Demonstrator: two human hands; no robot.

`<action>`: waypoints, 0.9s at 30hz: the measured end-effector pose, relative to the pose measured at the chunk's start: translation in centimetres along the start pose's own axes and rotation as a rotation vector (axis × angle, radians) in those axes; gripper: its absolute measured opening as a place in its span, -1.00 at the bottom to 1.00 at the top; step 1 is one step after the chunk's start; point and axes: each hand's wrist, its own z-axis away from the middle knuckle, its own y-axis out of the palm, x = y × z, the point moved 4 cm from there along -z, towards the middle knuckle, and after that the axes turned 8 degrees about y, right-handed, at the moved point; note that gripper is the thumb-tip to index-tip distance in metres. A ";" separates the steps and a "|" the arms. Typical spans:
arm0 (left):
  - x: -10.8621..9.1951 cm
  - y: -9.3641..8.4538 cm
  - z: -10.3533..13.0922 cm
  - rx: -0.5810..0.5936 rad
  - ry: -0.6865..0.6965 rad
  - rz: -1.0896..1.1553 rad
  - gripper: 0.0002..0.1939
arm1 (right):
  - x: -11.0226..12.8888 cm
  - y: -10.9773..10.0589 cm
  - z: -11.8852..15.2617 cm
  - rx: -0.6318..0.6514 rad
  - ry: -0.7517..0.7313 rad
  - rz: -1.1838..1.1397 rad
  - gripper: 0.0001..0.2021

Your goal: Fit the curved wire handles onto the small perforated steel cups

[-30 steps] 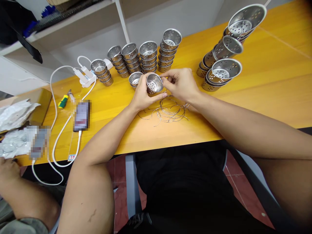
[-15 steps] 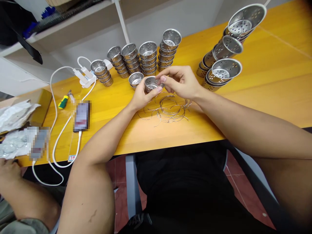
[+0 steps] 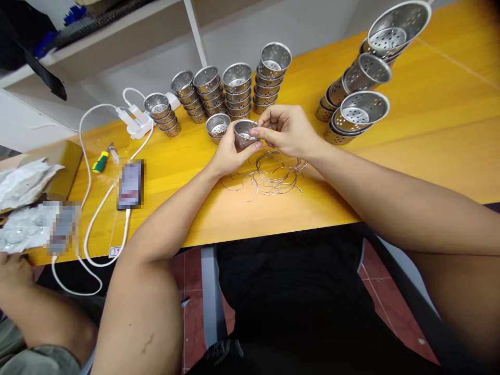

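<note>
A perforated silvery cup (image 3: 241,134) is held mouth-up just beyond thin curved wires (image 3: 272,180).

1. Desk (image 3: 441,130): yellow-brown surface with visible grain; spans the view, front edge sloping.
2. Wall (image 3: 312,26): pale grey, plain, behind the desk.
3. Shelf (image 3: 117,32): white, upper left, joined by a narrow upright (image 3: 195,34).
4. Floor (image 3: 193,312): dark red tiles, pale joints.
5. Chair (image 3: 211,291): grey frame, below the desk edge.
6. Light: soft sheen across the desk.

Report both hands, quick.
Left hand: closed around a perforated metal cup.
Right hand: fingers bent at the cup's rim; whether they grip anything can't be told.
</note>
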 end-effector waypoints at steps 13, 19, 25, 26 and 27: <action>-0.8 -0.4 0.2 0.037 0.014 -0.058 -0.11 | 0.4 0.3 0.2 -0.001 -0.084 -0.065 -0.15; -0.8 -0.3 0.2 0.021 -0.007 -0.056 -0.12 | 0.5 0.2 0.3 0.021 -0.084 -0.061 -0.21; -1.7 -0.4 -0.1 -0.010 -0.025 -0.064 -0.14 | 0.8 0.2 0.5 0.028 -0.092 -0.026 -0.18; -1.8 -0.4 -0.1 -0.012 -0.029 -0.073 -0.14 | 0.8 0.1 0.6 0.023 -0.098 -0.010 -0.18; -1.8 -0.4 0.0 -0.018 -0.031 -0.082 -0.12 | 0.8 -0.1 0.6 0.012 -0.106 0.009 -0.19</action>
